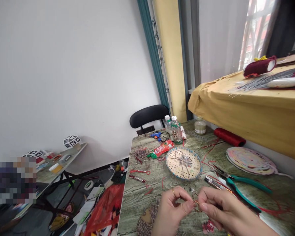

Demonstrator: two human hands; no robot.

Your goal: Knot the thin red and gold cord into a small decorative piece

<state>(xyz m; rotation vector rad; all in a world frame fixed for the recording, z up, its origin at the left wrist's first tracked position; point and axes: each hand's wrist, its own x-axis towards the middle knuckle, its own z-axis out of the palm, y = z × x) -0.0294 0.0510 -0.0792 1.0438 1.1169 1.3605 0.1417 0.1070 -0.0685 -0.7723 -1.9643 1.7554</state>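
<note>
My left hand point(178, 209) and my right hand point(221, 209) meet over the table's near side, fingertips almost touching. Each pinches thumb against finger on a thin orange-red cord point(196, 202), mostly hidden by the fingertips. Just beyond them is a round woven basket point(170, 168) with blue edging, holding thin twisted strands with small beads. Green-handled pliers point(241, 193) lie right of my right hand, near a clear-and-dark pen-like tool point(213, 182). A bundle of brown speckled yarn point(144, 226) lies partly behind my left hand. Under my right hand is a small pink piece point(208, 226).
Beaded red cords point(139, 178), a red-green tube point(162, 149), bottles point(177, 132), a glass jar point(200, 126) and a red thread spool point(229, 137) are on the table. A flat pastel coil point(252, 160) lies right. A raised yellow-covered ledge point(236, 108) overhangs the right side.
</note>
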